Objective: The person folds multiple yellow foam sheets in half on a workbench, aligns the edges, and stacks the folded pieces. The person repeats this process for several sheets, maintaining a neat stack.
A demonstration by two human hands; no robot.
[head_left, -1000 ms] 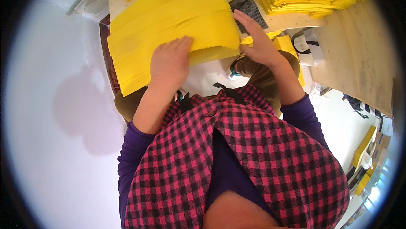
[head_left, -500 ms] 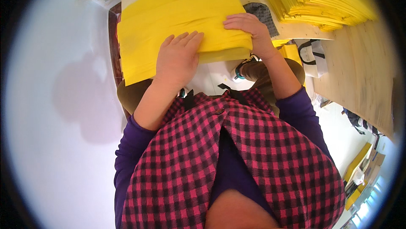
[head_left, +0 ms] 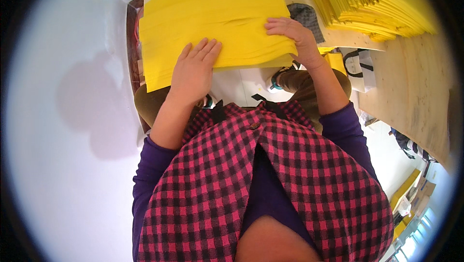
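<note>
A stack of thin yellow sheets (head_left: pixel 212 15), soft and fabric-like, lies before me with its near edge overhanging toward my lap. My left hand (head_left: pixel 195 64) rests palm down on the near part of the top sheet, fingers straight and close together. At the near right corner, my right hand (head_left: pixel 297 37) has its fingers spread over the top sheet, the thumb low beside the corner. Small creases run across the sheet between the two hands. Below the near edge a paler yellow layer shows at the right.
A tall pile of folded yellow pieces (head_left: pixel 362 6) stands on the wooden table at the far right. A dark grey cloth (head_left: pixel 307 20) lies between it and the stack. A white bag with black handles (head_left: pixel 357 71) sits lower right. A white wall (head_left: pixel 72 165) borders the left.
My left hand has slid slightly left on the sheet, and my right hand now has its fingers more spread. The whole view has shifted a little.
</note>
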